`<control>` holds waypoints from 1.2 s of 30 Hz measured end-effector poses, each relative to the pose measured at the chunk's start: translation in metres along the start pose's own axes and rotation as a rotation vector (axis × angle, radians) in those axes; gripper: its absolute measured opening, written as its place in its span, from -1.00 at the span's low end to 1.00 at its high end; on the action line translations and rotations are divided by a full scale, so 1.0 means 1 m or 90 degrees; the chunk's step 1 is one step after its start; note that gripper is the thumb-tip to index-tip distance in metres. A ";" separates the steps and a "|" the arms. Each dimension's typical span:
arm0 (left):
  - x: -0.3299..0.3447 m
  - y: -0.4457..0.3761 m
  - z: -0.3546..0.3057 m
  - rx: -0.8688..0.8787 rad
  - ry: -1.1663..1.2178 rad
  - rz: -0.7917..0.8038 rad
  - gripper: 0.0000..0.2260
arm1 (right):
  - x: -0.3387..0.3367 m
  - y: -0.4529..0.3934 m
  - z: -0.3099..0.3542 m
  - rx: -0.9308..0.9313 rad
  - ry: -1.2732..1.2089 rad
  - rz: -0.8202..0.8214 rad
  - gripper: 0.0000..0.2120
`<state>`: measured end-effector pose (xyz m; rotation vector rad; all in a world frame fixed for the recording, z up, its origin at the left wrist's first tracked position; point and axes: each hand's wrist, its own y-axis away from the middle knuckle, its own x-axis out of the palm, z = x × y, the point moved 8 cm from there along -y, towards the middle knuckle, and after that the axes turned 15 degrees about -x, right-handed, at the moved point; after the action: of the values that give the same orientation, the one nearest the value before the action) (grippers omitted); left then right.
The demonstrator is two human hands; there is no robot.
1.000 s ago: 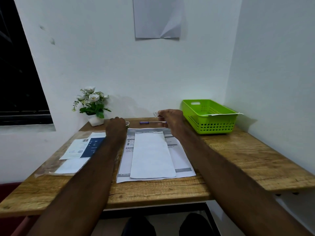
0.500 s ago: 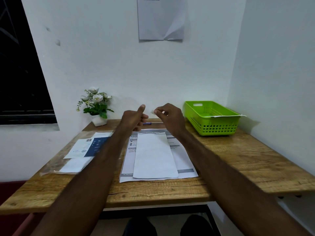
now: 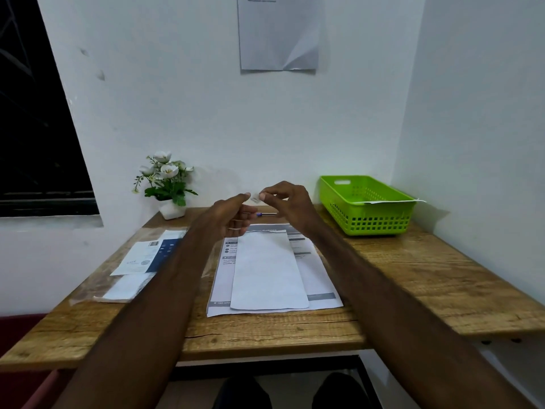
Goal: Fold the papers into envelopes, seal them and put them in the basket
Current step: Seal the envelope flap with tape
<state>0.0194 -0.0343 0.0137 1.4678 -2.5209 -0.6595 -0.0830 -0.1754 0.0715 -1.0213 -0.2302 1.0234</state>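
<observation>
Right hand [image 3: 287,199] pinches small sticker [image 3: 254,198] at frame center, left hand [image 3: 233,215] half-curled, empty; peel clean, press across folded paper [image 3: 267,270] seam.

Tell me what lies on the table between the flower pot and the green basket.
In the head view, a pen lies on the table between the flower pot and the green basket, partly hidden behind the raised hands.

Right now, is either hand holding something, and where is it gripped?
The right hand pinches a small sticker by its right edge; the left hand holds nothing visible.
</observation>
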 end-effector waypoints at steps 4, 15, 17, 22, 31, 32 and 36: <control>0.016 0.004 0.010 -0.085 -0.019 0.187 -0.67 | 0.002 0.003 -0.005 0.060 -0.143 0.051 -0.92; 0.031 0.013 0.007 -0.077 0.049 0.364 -0.85 | 0.004 0.006 -0.009 0.088 -0.207 0.165 -0.80; 0.030 0.012 0.008 -0.077 0.061 0.364 -0.82 | 0.004 0.007 -0.009 0.094 -0.212 0.160 -0.82; 0.021 0.005 -0.001 -0.019 0.099 0.258 -0.82 | 0.001 0.011 -0.024 0.204 -0.236 0.063 -0.79; 0.001 0.015 -0.017 0.230 0.167 -0.123 -0.86 | 0.001 0.019 -0.033 0.318 -0.216 -0.070 -0.57; 0.004 0.019 -0.017 0.250 0.176 -0.132 -0.88 | 0.001 0.019 -0.033 0.312 -0.211 -0.074 -0.59; 0.016 0.029 -0.019 0.277 0.196 -0.111 -0.90 | 0.000 0.020 -0.028 0.288 -0.202 -0.074 -0.69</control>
<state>-0.0050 -0.0419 0.0421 1.7750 -2.4030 0.1105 -0.0779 -0.1894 0.0402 -0.4305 -0.2964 1.0665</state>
